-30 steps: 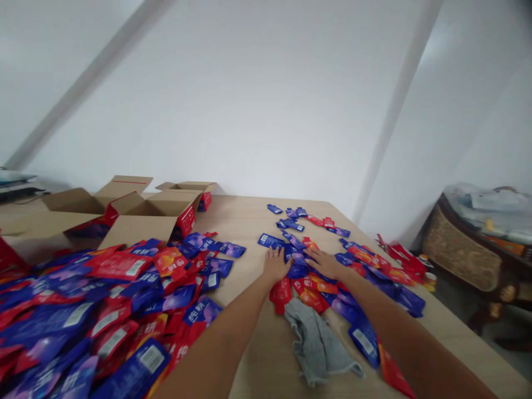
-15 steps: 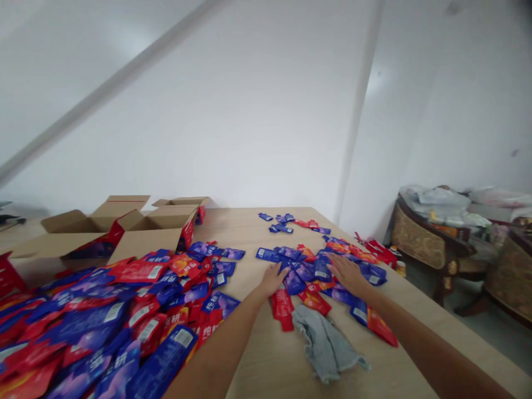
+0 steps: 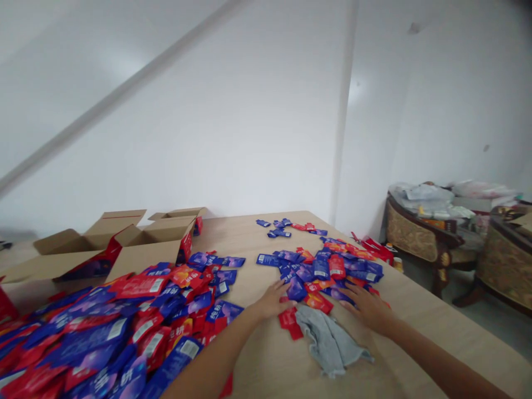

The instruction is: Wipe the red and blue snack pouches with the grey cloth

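My left hand (image 3: 272,301) is open, palm down, with its fingertips at the near left edge of a small pile of red and blue pouches (image 3: 306,272). A red pouch (image 3: 292,322) lies by its thumb. My right hand (image 3: 368,308) is spread open over the near right side of the same pile and covers some pouches; whether it presses on them I cannot tell. Between my wrists a crumpled grey cloth (image 3: 331,339) rests on the wooden table (image 3: 274,371), its far end close to the pouches.
A large heap of red and blue pouches (image 3: 100,332) covers the left. Behind it stand opened cardboard boxes (image 3: 153,244). More pouches (image 3: 279,233) lie towards the far edge. To the right are patterned armchairs (image 3: 415,238) loaded with plastic bags (image 3: 428,194).
Both hands have drawn back towards me along the pile. A red pouch shows where my right hand was, and the blue and red pouches by my right wrist are now hidden or moved.
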{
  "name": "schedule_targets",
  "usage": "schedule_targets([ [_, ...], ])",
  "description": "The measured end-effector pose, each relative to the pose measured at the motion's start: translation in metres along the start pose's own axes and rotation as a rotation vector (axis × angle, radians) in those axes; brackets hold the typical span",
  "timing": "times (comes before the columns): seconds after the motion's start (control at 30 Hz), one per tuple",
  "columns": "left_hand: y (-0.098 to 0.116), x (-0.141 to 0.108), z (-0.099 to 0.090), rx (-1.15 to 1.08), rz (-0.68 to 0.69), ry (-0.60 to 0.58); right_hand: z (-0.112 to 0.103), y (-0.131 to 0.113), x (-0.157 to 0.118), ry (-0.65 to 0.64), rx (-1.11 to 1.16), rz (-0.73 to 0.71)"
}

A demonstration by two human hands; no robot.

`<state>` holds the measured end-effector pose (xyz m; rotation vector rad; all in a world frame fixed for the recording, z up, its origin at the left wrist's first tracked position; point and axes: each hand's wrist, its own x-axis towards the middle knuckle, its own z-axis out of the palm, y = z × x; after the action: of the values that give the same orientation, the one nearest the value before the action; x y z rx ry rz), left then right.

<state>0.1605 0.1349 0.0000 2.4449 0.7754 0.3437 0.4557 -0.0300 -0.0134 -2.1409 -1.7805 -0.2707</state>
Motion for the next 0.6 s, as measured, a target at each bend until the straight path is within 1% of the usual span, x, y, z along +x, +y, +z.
schedule_targets([
  [0.07,-0.005,0.009,-0.014,-0.002,0.040,0.108,-0.014,0.009,0.019,-0.018,0.030,-0.103],
  [0.13,-0.011,0.027,-0.031,0.004,0.048,0.242,-0.026,0.017,0.050,0.029,0.034,-0.152],
  [0.2,-0.019,0.056,-0.051,0.071,0.029,0.313,-0.030,0.023,0.092,0.074,0.019,-0.191],
  [0.27,-0.030,0.093,-0.072,0.210,-0.026,0.321,-0.026,0.026,0.141,0.073,-0.006,-0.229],
  [0.33,-0.044,0.133,-0.092,0.332,-0.104,0.311,-0.016,0.029,0.192,0.034,-0.041,-0.214],
  [0.43,-0.068,0.194,-0.117,0.389,-0.192,0.302,0.008,0.034,0.259,-0.066,-0.087,-0.048],
  [0.5,-0.085,0.232,-0.128,0.412,-0.239,0.289,0.027,0.040,0.295,-0.125,-0.097,0.055],
  [0.6,-0.109,0.282,-0.137,0.440,-0.302,0.265,0.059,0.050,0.337,-0.181,-0.085,0.109],
])
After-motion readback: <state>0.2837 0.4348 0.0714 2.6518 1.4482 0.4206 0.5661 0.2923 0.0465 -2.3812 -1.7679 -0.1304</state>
